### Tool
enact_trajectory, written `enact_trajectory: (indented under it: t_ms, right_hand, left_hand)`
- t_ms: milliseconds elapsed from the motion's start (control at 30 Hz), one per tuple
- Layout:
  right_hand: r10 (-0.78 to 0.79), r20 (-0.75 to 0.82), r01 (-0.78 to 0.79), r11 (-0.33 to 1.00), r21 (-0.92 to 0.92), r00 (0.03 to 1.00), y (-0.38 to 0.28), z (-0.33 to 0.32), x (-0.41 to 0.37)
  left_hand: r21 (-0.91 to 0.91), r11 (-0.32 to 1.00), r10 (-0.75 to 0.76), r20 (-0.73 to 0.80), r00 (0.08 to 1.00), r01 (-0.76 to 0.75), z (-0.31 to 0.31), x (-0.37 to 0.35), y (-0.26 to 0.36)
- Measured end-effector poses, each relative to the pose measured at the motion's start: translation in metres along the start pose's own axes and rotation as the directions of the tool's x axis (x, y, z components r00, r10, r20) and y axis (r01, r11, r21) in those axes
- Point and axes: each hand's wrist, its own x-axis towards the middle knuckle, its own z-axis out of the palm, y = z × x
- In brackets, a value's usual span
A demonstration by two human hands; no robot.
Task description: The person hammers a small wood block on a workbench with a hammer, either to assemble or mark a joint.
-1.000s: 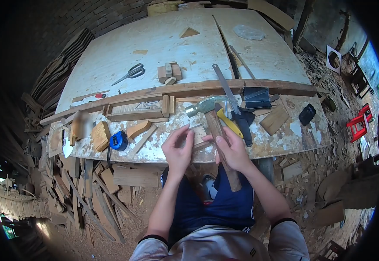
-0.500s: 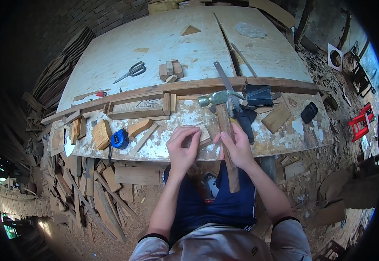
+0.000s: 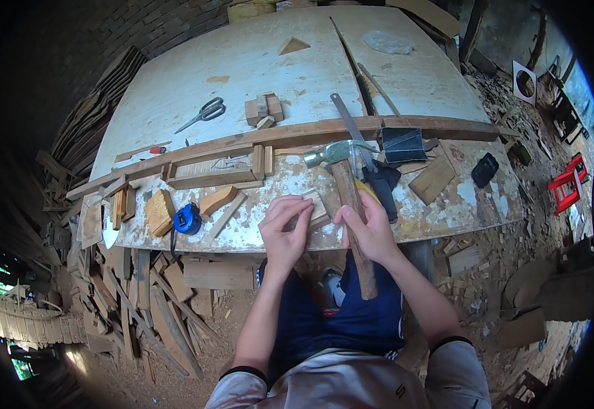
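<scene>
My right hand (image 3: 370, 228) is wrapped round the wooden handle of a hammer (image 3: 346, 184), whose metal head rests over the saw blade side of the bench, pointing away from me. My left hand (image 3: 287, 228) has thumb and fingers pinched together beside a small wooden block (image 3: 317, 206) at the bench's near edge. Whatever sits between those fingertips is too small to make out. Just beyond the hammer head lies a saw (image 3: 349, 121) with a dark handle.
A blue tape measure (image 3: 188, 219), a curved wood piece (image 3: 218, 200) and a wooden tray (image 3: 212, 168) holding nails lie left on the bench (image 3: 242, 235). Scissors (image 3: 205, 114) rest farther back. A long wooden beam (image 3: 297, 138) crosses the bench. A dark case (image 3: 485, 170) sits right.
The hammer head has shifted slightly left, still in my right hand. My left hand stays pinched by the block. The whole view has moved a little.
</scene>
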Motion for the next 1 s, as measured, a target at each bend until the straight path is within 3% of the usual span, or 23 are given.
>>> enact_trajectory:
  t_ms: [833,1000]
  right_hand:
    - [-0.014,-0.006,0.014,1.000,-0.020,1.000,-0.001,0.003,-0.001]
    - [-0.088,-0.015,0.088,0.996,-0.019,0.996,0.000,0.003,-0.011]
  left_hand:
    - [-0.012,1.000,0.027,0.020,0.999,-0.027,-0.001,-0.001,-0.001]
    - [-0.045,0.998,-0.042,0.022,0.999,0.043,-0.003,-0.002,0.001]
